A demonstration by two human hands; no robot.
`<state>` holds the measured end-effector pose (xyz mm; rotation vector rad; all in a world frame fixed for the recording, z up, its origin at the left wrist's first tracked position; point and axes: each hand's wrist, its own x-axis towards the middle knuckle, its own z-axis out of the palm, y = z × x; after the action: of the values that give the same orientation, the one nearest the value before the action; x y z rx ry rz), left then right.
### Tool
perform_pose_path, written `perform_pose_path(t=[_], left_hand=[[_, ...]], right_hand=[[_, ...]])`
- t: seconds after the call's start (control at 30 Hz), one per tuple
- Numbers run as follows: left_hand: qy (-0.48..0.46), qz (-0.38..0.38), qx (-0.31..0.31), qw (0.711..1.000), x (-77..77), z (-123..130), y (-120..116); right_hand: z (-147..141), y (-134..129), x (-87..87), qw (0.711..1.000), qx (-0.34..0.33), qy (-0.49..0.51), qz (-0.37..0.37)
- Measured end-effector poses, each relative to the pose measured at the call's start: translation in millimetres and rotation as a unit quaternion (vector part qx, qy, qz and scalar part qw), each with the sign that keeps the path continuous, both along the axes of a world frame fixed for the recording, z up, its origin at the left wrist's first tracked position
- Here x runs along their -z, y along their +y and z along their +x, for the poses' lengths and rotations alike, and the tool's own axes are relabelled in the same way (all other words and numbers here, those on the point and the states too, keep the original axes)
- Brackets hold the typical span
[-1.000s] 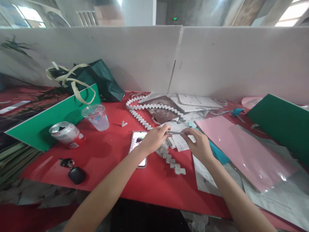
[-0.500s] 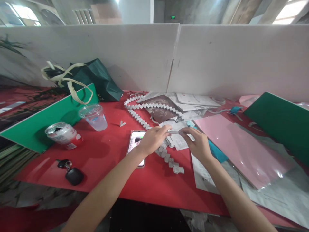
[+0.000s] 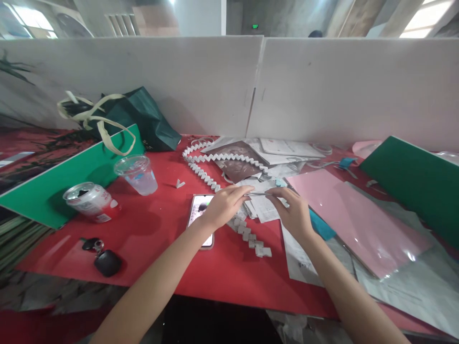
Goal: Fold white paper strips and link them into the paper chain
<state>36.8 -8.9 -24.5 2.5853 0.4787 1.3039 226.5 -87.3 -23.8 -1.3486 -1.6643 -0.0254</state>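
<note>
Hands pinch thin flat grey paper strip (image 3: 258, 194) between them: left hand (image 3: 224, 206) grip closed on one end, right hand (image 3: 293, 211) on other, above zigzag folded-paper chain (image 3: 247, 232) on red tabletop (image 3: 161, 229); glossy phone (image 3: 201, 216) just left of chain.

So the red table (image 3: 161, 229) is pretty cluttered: a phone (image 3: 201, 217), car key (image 3: 102, 258), soda can (image 3: 89, 203), plastic cup (image 3: 138, 174), a long folded-paper chain (image 3: 215, 181), pink sheet (image 3: 358, 220), two green boards (image 3: 64, 181), and a dark green bag (image 3: 143, 119) at the back.

Phone (image 3: 201, 215) lies left of paper chain (image 3: 247, 234), cup (image 3: 138, 174) behind.
</note>
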Motion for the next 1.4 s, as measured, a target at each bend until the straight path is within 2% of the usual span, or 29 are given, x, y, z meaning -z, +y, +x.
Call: perform_pose_path(t=[0.07, 0.17, 0.27, 0.33, 0.4, 0.47, 0.57, 0.67, 0.77, 0.9, 0.97, 1.0, 1.07, 1.13, 1.2, 1.3, 1.4], left_hand=[[-0.017, -0.05, 0.005, 0.999, -1.6, 1, -2], [-0.075, -0.203, 0.025, 0.976, -5.3, 3, -5], [-0.15, -0.397, 0.054, 0.904, -6.8, 6, -4], [-0.171, -0.508, 0.086, 0.84, -6.4, 6, -2], [-0.161, -0.59, 0.131, 0.78, -6.3, 5, 2], [-0.135, -0.632, 0.176, 0.743, -7.5, 2, 5], [-0.089, -0.657, 0.2, 0.721, -10.9, -1, 4], [-0.015, -0.692, 0.217, 0.689, -12.9, -2, 0], [0.024, -0.707, 0.257, 0.658, -12.3, -1, -5], [-0.014, -0.685, 0.253, 0.683, -9.6, 4, -7], [-0.023, -0.673, 0.225, 0.704, -7.5, 7, -8], [-0.024, -0.662, 0.196, 0.723, -6.2, 9, -10], [-0.021, -0.604, 0.113, 0.788, -3.4, 14, -15], [-0.019, -0.505, 0.034, 0.862, -1.2, 18, -22], [-0.012, -0.411, -0.006, 0.911, -0.2, 20, -28], [0.012, -0.345, -0.016, 0.938, -0.9, 21, -32], [0.031, -0.352, 0.009, 0.935, -2.7, 18, -29]], right_hand=[[0, 0, -0.5, 1.0, -0.003, -0.004, 0.006], [-2, -1, -0.5, 1.0, -0.008, 0.002, 0.016], [-8, -3, 0.0, 0.998, -0.048, 0.029, -0.003], [-12, -4, -0.5, 0.992, -0.089, 0.076, -0.048], [-15, -4, -2.3, 0.974, -0.131, 0.149, -0.11], [-15, -3, -4.9, 0.947, -0.161, 0.227, -0.162], [-11, -1, -7.8, 0.918, -0.169, 0.314, -0.176], [-7, 2, -6.8, 0.912, -0.138, 0.352, -0.162], [-7, 3, -3.3, 0.901, -0.109, 0.373, -0.195], [-10, 3, -1.4, 0.857, -0.17, 0.401, -0.274], [-11, 3, -0.7, 0.849, -0.2, 0.398, -0.286], [-11, 4, 0.2, 0.849, -0.2, 0.4, -0.282], [-12, 6, 3.3, 0.857, -0.169, 0.412, -0.258], [-13, 8, 7.4, 0.864, -0.125, 0.426, -0.238], [-14, 9, 10.7, 0.87, -0.091, 0.43, -0.226], [-14, 8, 12.1, 0.886, -0.058, 0.412, -0.204], [-14, 6, 10.0, 0.898, -0.062, 0.388, -0.198]])
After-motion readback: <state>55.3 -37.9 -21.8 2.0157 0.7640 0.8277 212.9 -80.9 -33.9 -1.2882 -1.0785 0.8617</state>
